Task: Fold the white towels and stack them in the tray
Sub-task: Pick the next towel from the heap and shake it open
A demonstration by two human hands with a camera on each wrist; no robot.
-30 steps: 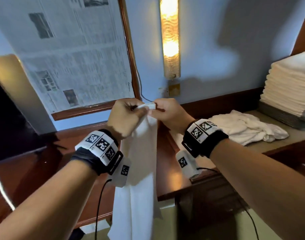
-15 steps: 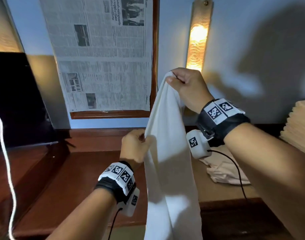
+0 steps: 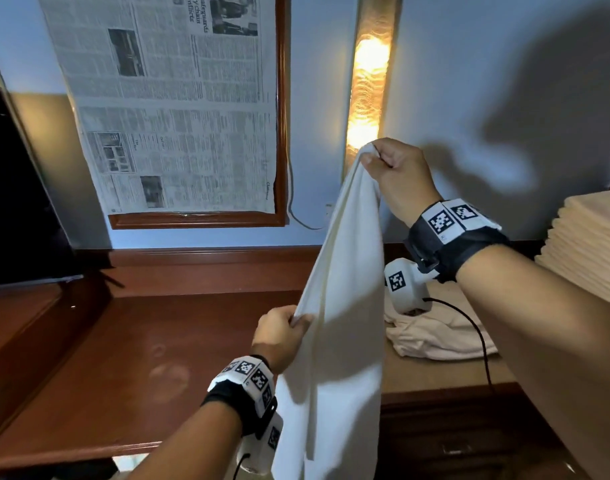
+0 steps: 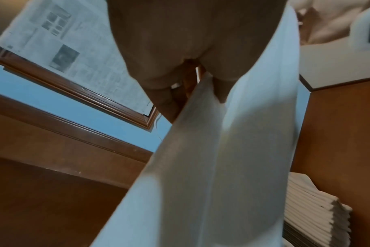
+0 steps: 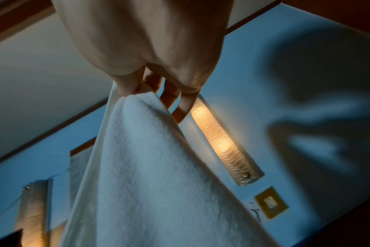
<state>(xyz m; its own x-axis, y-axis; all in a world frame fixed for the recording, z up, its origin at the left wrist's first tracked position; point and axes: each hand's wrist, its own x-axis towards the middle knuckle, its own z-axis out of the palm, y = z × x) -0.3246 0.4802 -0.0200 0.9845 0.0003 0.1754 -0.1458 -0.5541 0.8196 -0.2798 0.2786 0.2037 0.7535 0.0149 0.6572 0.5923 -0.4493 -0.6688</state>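
Observation:
A long white towel (image 3: pixel 345 306) hangs in the air over the wooden desk. My right hand (image 3: pixel 393 174) pinches its top end high up, in front of the wall lamp. Lower down, my left hand (image 3: pixel 279 334) pinches the towel's left edge about halfway along. The wrist views show the same: the towel (image 4: pixel 201 167) runs out from my left hand's fingers (image 4: pixel 220 90), and the towel (image 5: pixel 148 167) drops from my right hand's fingers (image 5: pixel 129 86). A stack of folded towels (image 3: pixel 587 251) stands at the right edge; its tray is hidden. Crumpled towels (image 3: pixel 435 337) lie behind the right wrist.
The reddish wooden desk (image 3: pixel 123 368) spreads below and left of the towel. A dark screen (image 3: pixel 16 188) stands at far left. A framed panel covered with newspaper (image 3: pixel 178 105) and a lit wall lamp (image 3: pixel 369 84) hang on the blue wall.
My hands were together at the towel's top a second ago. The right hand has risen with the top end; the left has slid down the towel's edge and now holds it lower.

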